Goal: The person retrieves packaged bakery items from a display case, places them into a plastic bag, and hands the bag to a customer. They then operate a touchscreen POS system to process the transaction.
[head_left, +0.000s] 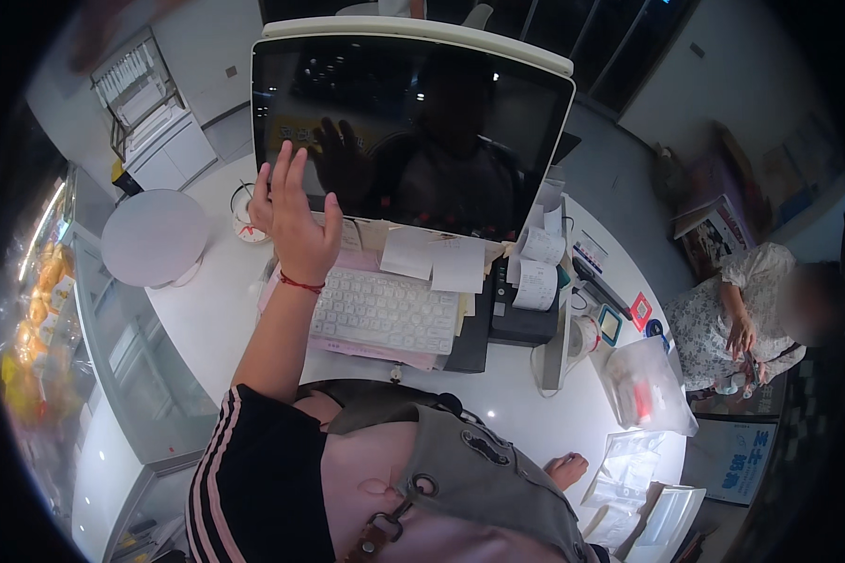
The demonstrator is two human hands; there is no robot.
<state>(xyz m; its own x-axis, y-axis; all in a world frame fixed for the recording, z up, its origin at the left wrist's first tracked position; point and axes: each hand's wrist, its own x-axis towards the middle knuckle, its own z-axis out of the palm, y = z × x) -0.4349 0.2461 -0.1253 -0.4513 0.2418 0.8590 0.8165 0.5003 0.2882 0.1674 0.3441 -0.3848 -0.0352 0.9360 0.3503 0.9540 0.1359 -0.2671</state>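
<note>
My left hand (296, 211) is raised at the lower left of a large dark touchscreen monitor (394, 131) with a white frame. Its fingers are spread and hold nothing. The hand is reflected in the black screen; whether a fingertip touches the glass I cannot tell. Below my wrist, with its red string bracelet, lies a white keyboard (385, 311) under a clear cover. My right hand (566, 469) is low by the counter, beside clear plastic bags (624, 469). The apron hides most of it, and its fingers show too little to tell their pose.
Right of the keyboard stands a black receipt printer (524, 319) with curled paper slips (538, 281). A round pale disc on a stand (155, 237) is at the left. A filled plastic bag (646, 385) sits on the counter's right edge; beyond it is another person (723, 319).
</note>
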